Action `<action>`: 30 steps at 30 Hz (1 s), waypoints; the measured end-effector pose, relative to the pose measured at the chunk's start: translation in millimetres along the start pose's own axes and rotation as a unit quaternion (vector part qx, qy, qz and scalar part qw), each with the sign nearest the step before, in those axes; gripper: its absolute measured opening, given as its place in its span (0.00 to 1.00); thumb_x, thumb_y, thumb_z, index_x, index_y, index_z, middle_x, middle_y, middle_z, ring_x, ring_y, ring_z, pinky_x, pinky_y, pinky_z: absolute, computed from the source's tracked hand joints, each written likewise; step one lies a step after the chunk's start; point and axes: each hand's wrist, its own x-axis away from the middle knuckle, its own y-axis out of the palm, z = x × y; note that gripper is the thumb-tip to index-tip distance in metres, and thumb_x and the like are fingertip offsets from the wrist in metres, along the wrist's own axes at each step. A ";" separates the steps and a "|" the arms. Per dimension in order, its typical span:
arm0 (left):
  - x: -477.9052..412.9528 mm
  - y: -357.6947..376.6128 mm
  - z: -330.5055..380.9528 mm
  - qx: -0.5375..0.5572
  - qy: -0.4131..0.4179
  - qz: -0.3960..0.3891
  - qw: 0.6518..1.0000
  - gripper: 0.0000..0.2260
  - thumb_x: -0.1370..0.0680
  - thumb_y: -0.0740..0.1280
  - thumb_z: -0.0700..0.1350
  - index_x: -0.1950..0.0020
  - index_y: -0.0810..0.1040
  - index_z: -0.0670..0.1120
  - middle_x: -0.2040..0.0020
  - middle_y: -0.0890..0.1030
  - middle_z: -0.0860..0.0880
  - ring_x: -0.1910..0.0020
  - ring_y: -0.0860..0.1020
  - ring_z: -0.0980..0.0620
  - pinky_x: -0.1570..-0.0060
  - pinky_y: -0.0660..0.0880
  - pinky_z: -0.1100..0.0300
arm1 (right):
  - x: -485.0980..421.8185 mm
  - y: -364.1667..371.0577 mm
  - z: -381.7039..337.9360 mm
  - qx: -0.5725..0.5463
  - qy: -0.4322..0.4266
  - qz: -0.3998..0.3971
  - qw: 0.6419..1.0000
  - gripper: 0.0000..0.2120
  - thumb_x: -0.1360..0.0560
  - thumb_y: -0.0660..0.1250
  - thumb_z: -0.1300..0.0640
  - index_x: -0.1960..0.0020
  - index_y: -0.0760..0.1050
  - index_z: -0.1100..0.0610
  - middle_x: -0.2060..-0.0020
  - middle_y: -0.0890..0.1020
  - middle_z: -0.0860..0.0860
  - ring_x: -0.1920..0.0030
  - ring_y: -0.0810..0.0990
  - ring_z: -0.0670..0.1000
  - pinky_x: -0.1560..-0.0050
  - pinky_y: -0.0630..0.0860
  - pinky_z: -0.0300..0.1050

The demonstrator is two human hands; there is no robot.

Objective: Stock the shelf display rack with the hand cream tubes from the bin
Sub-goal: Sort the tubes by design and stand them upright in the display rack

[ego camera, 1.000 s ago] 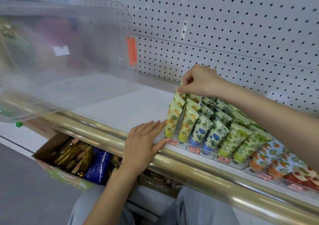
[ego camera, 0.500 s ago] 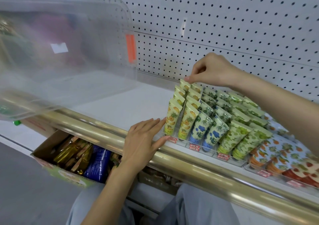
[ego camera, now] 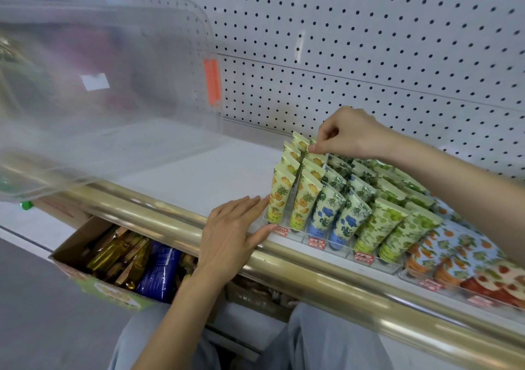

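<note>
A clear display rack on the white shelf holds rows of hand cream tubes: yellow pineapple tubes at the left, blue flower tubes, green tubes, orange ones further right. My right hand pinches the top edge of a yellow tube at the back of the second row. My left hand rests with straight fingers against the rack's front left corner and the gold rail. The clear plastic bin fills the upper left, blurred.
A gold rail runs along the shelf front. The white pegboard wall stands behind. Below the shelf sits a cardboard box with gold and blue snack packets. Bare white shelf lies between bin and rack.
My right hand has shifted slightly right, from the first yellow row's back to the back tube of the second row. My left hand stays in place.
</note>
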 end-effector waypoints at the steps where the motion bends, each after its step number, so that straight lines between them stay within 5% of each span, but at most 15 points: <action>1: 0.0 0.3 -0.2 0.000 0.000 0.003 1.000 0.28 0.24 0.52 0.66 0.34 0.76 0.51 0.39 0.81 0.52 0.39 0.78 0.52 0.42 0.65 0.59 | -0.2 0.4 0.2 0.000 0.001 0.000 1.000 0.13 0.29 0.71 0.49 0.68 0.78 0.55 0.76 0.73 0.46 0.70 0.70 0.45 0.49 0.66 0.47; 14: 0.7 2.5 -1.4 0.007 -0.006 0.001 1.000 0.27 0.24 0.55 0.65 0.34 0.76 0.51 0.38 0.80 0.52 0.38 0.77 0.52 0.41 0.66 0.59 | 1.1 -11.0 4.2 -0.051 -0.004 0.017 0.999 0.15 0.28 0.70 0.45 0.70 0.78 0.52 0.78 0.67 0.49 0.73 0.65 0.47 0.53 0.61 0.44; 20: 0.4 1.9 -0.7 0.000 -0.004 0.006 1.000 0.26 0.24 0.56 0.64 0.34 0.76 0.51 0.39 0.81 0.52 0.39 0.78 0.51 0.41 0.65 0.58 | 3.4 -12.0 10.0 -0.074 -0.010 -0.008 0.997 0.12 0.31 0.73 0.46 0.69 0.80 0.51 0.72 0.75 0.52 0.69 0.69 0.48 0.61 0.65 0.43; 24: 0.8 0.8 -0.4 -0.002 -0.006 0.001 1.000 0.26 0.24 0.55 0.64 0.34 0.76 0.51 0.39 0.81 0.52 0.39 0.78 0.52 0.40 0.65 0.63 | 4.5 -6.1 11.6 -0.079 -0.006 -0.023 0.997 0.09 0.31 0.74 0.49 0.67 0.81 0.51 0.76 0.76 0.43 0.71 0.70 0.44 0.66 0.67 0.41; 30: 0.6 0.5 -0.5 -0.003 -0.010 -0.008 1.000 0.26 0.24 0.56 0.64 0.34 0.76 0.52 0.39 0.80 0.53 0.38 0.77 0.53 0.41 0.65 0.62 | 2.8 -3.0 11.5 -0.081 -0.007 -0.026 0.996 0.06 0.30 0.73 0.51 0.61 0.84 0.54 0.72 0.78 0.43 0.69 0.72 0.43 0.60 0.67 0.41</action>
